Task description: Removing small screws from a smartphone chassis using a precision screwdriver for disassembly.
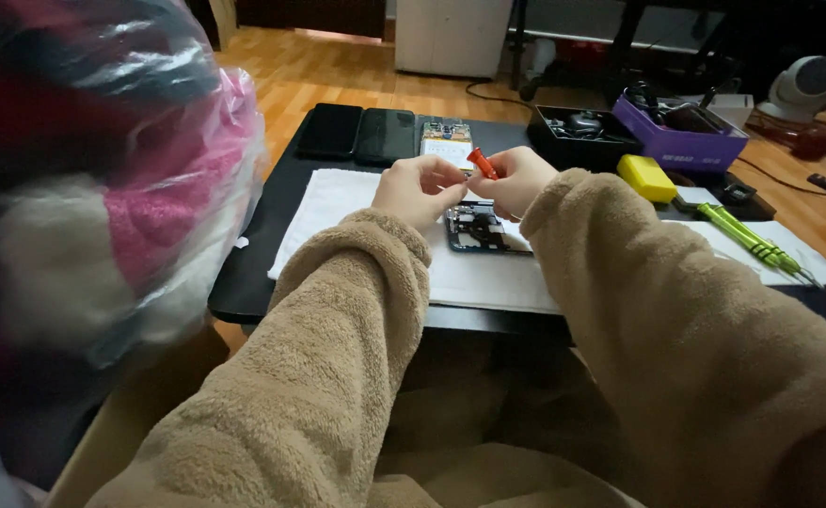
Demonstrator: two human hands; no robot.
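Orange plastic marks the short screwdriver handle [482,163], pinched between the fingers of the right hand [518,181]. The left hand [417,189] has its fingers curled together at the tool's lower end; what they grip cannot be made out. Both hands hover just above the opened dark smartphone [478,230] with exposed internals, which lies on a white cloth mat [338,202].

A clear plastic bag holding pink, red and white fabric [103,179] fills the left foreground. A small yellow rectangular box [646,178] sits right of the hands.

The mat covers a low black table [244,282] standing on a wooden plank floor [328,71]. Two dark phone panels [357,133] and a phone body with a white and yellow interior [447,143] lie at the table's far edge. Green-handled screwdrivers [750,240] rest on white paper at right.

A black open tray [582,136] holds dark parts. A purple open box [681,141] beside it holds dark tools.
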